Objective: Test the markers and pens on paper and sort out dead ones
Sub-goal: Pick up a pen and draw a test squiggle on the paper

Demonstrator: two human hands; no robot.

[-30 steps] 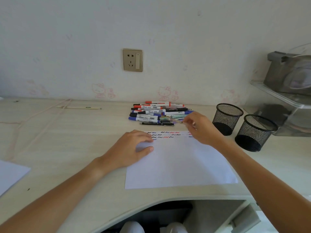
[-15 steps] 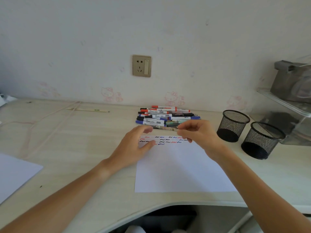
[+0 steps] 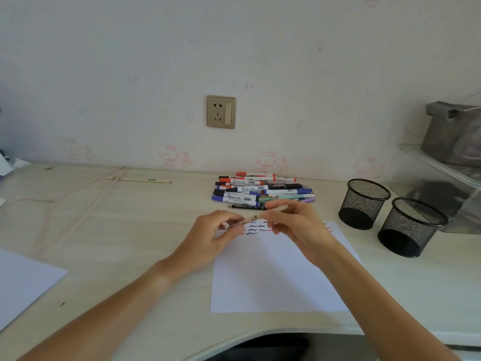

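A: Head view, centre frame: what do the hands hold?

B: The left hand [image 3: 208,239] and right hand [image 3: 294,222] each pinch one end of a pale pen [image 3: 256,217] above the top edge of the paper [image 3: 273,277], over its squiggles.

A: Margins?

B: The marker pile [image 3: 260,191] lies just beyond the hands. Two mesh cups [image 3: 364,201] stand centre right, apart from the paper's right edge. Bare desk [image 3: 117,230] extends left.
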